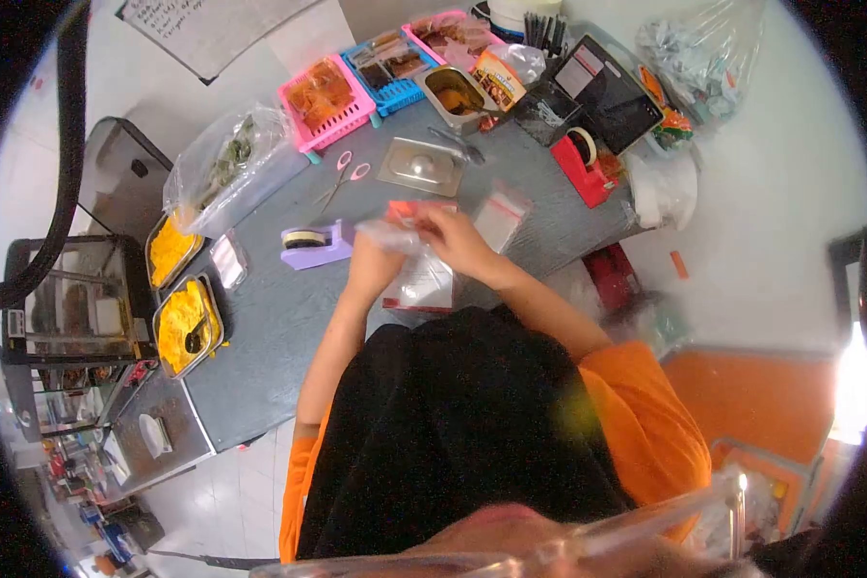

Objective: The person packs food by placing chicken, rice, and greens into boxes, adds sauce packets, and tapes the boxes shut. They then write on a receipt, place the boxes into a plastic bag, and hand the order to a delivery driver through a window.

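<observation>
My left hand is closed on a small clear plastic bag, which is smeared by motion. My right hand meets it from the right, its fingers pinched at the bag's edge. What the bag contains, I cannot make out. Beneath both hands lies a flat clear packet with a red edge, partly covered. A red-orange item shows just behind the fingers. Right of my right hand rests another clear zip bag. A purple tape dispenser stands left of my left hand.
Scissors and a metal lid lie farther back. Pink basket, blue basket and a metal pan line the rear. Two trays of yellow food sit left; a red tape dispenser stands right.
</observation>
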The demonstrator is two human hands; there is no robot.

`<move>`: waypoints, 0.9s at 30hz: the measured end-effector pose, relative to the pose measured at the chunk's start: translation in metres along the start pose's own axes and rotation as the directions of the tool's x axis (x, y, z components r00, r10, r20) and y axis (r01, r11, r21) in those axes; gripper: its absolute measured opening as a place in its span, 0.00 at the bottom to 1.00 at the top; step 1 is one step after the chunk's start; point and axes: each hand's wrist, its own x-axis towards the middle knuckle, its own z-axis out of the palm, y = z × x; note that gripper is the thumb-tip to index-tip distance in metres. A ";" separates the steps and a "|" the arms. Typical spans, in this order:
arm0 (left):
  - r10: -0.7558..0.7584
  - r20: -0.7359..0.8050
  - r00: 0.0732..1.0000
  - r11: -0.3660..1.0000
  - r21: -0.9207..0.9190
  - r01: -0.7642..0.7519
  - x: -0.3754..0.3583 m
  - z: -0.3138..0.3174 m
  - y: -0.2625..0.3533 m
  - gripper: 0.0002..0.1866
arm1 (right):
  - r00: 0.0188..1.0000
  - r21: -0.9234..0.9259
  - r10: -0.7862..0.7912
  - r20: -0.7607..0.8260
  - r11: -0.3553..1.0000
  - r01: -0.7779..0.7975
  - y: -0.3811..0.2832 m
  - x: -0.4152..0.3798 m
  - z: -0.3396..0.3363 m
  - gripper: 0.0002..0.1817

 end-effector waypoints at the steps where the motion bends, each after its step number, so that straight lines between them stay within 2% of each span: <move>1: 0.002 0.001 1.000 1.000 -0.004 -0.002 -0.002 0.002 -0.003 0.06 | 0.998 -0.018 -0.044 -0.054 0.999 0.044 0.001 -0.001 0.002 0.09; 2: -0.237 0.012 0.971 0.945 -0.231 0.233 -0.004 0.007 -0.008 0.03 | 0.998 -0.021 -0.043 -0.055 0.999 0.042 -0.005 -0.003 0.002 0.09; 3: -0.454 0.077 0.888 0.785 -0.437 0.439 -0.006 0.011 -0.012 0.02 | 0.990 -0.060 -0.054 -0.131 0.997 0.046 -0.012 -0.007 0.002 0.10; 4: -0.453 0.077 0.888 0.785 -0.438 0.438 -0.009 0.016 -0.014 0.02 | 0.976 -0.099 -0.067 -0.207 0.994 0.048 -0.020 -0.009 0.002 0.11; 5: -0.569 0.110 0.815 0.554 -0.681 0.479 -0.012 0.020 -0.012 0.03 | 0.976 -0.100 -0.068 -0.208 0.994 0.048 -0.025 -0.011 0.000 0.11; 6: -0.658 0.182 0.731 0.264 -0.853 0.450 -0.013 0.023 -0.012 0.04 | 0.981 -0.164 -0.195 -0.021 0.968 0.189 -0.028 -0.013 -0.004 0.11; 7: -0.658 0.184 0.730 0.263 -0.852 0.452 -0.014 0.024 -0.014 0.04 | 0.938 -0.197 -0.302 0.172 0.922 0.333 -0.029 -0.014 -0.005 0.12; 9: -0.623 0.254 0.740 0.145 -0.892 0.428 -0.018 0.024 -0.017 0.07 | 0.949 -0.158 -0.248 0.195 0.947 0.280 -0.027 -0.016 -0.001 0.12; 10: -0.625 0.255 0.738 0.142 -0.892 0.429 -0.018 0.024 -0.017 0.07 | 0.954 -0.121 -0.200 0.223 0.965 0.231 -0.025 -0.017 0.001 0.12; 12: -0.587 0.282 0.759 0.041 -0.926 0.376 -0.015 0.020 -0.010 0.06 | 0.939 -0.064 -0.245 0.239 0.961 0.267 -0.016 -0.014 -0.001 0.12; 13: -0.590 0.280 0.758 0.041 -0.926 0.374 -0.015 0.020 -0.014 0.06 | 0.923 -0.007 -0.292 0.250 0.953 0.303 -0.013 -0.013 -0.002 0.12; 17: -0.590 0.292 0.753 0.006 -0.930 0.366 -0.015 0.019 -0.017 0.07 | 0.916 -0.018 -0.273 0.295 0.956 0.291 -0.012 -0.014 -0.007 0.12; 20: -0.595 0.277 0.755 0.005 -0.937 0.348 -0.018 0.023 -0.020 0.07 | 0.919 -0.043 -0.324 0.224 0.939 0.341 -0.014 -0.013 -0.008 0.09; 21: -0.594 0.263 0.760 0.011 -0.942 0.335 -0.020 0.025 -0.022 0.07 | 0.985 0.177 -0.077 0.154 0.983 0.049 -0.006 -0.014 -0.003 0.08; 22: -0.594 0.266 0.759 0.012 -0.941 0.338 -0.021 0.027 -0.023 0.07 | 0.972 0.400 0.187 0.144 0.887 -0.230 -0.001 -0.015 0.001 0.07; 23: -0.596 0.265 0.758 0.010 -0.941 0.338 -0.022 0.028 -0.023 0.06 | 0.972 0.403 0.189 0.142 0.885 -0.232 -0.004 -0.013 -0.001 0.07; 25: -0.599 0.268 0.755 0.008 -0.940 0.340 -0.023 0.030 -0.020 0.06 | 0.890 0.569 0.406 0.207 0.690 -0.447 -0.012 -0.005 -0.007 0.07; 27: -0.603 0.261 0.754 0.010 -0.942 0.334 -0.022 0.029 -0.015 0.05 | 0.873 0.562 0.407 0.269 0.670 -0.485 -0.007 -0.001 -0.011 0.08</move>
